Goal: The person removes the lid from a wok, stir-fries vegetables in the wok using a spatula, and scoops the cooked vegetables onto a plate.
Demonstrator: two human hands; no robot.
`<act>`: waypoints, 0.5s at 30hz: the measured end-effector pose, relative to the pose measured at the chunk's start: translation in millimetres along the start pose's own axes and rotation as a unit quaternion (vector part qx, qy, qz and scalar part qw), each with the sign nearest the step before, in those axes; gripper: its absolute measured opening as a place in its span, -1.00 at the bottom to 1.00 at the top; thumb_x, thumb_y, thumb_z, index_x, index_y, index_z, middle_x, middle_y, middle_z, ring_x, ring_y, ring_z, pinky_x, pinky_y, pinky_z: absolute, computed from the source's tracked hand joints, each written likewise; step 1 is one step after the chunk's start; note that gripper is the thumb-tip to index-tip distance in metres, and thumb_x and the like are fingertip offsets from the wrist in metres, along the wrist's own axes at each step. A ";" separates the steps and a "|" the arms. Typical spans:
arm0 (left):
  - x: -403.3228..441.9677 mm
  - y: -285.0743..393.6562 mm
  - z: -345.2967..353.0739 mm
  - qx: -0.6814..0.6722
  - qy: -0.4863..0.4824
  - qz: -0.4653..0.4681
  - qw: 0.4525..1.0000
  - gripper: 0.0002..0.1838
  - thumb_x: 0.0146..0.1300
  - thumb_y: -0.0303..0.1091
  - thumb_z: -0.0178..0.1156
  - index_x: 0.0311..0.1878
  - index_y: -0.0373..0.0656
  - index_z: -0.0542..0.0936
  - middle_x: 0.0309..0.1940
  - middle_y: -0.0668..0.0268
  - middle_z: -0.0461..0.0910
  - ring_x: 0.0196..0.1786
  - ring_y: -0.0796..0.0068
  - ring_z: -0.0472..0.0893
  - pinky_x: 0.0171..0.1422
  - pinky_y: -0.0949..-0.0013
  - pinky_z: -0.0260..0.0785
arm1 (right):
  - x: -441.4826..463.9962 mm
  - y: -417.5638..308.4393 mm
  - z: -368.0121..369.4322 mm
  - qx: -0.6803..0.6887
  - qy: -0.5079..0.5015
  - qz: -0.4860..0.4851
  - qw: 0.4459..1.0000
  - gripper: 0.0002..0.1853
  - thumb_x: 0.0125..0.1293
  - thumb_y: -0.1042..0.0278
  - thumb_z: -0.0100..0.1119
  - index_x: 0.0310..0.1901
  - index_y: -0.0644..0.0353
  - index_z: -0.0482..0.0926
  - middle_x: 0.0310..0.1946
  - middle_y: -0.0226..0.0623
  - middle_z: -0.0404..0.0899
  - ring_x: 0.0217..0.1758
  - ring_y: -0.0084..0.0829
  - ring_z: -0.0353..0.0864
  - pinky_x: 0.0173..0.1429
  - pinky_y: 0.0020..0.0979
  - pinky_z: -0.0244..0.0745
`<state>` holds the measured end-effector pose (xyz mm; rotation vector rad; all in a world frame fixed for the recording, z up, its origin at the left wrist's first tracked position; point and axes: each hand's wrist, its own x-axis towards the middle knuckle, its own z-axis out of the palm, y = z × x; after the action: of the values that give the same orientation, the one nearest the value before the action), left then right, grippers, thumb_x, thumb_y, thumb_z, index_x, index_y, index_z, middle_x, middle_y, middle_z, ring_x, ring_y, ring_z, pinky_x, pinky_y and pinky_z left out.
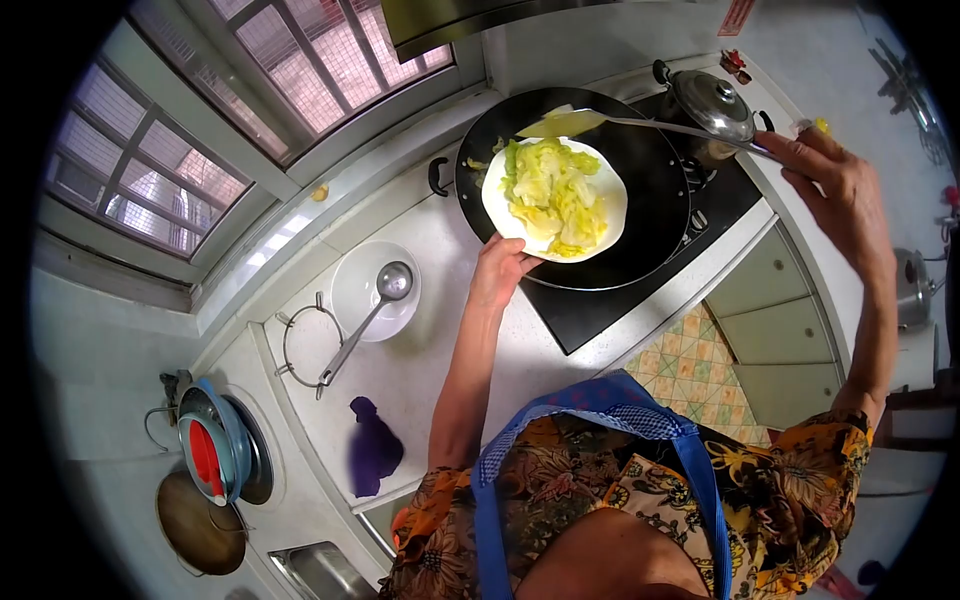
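My left hand (498, 270) grips the near edge of a white plate (612, 215), thumb on the rim. Pale green cooked lettuce (552, 195) is heaped on the plate, which is over the left part of a large black wok (650, 215). Wrapped round the end of a long metal handle, my right hand (825, 185) holds a spatula (565, 123). Its blade is above the wok's far side, just beyond the plate. A few leaf scraps (478, 163) lie in the wok at its left edge.
Behind the wok at right stands a lidded metal pot (710, 100). On the counter left are a white bowl (345, 275) with a ladle (393, 283) across it, a wire ring stand (300, 350) and a purple cloth (374, 450). Basins (228, 450) stand near the sink (325, 572).
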<state>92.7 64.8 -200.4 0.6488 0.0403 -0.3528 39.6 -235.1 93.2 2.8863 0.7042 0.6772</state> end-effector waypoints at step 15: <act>-9.6 5.8 10.2 0.039 -0.036 0.004 0.999 -0.46 0.07 -0.41 0.05 0.15 -0.35 0.26 0.06 0.08 0.42 0.10 0.20 0.46 0.20 0.05 0.30 | -6.9 -23.4 44.6 0.005 -0.040 -0.001 0.999 -0.62 0.09 0.51 0.10 -0.03 -0.08 0.56 -0.52 -0.42 0.46 -0.48 -0.42 0.50 -0.37 -0.40 0.46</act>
<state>84.9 65.9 -187.5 0.7134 -0.0446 -0.3700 44.1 -216.8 46.0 2.9037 0.7013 0.5558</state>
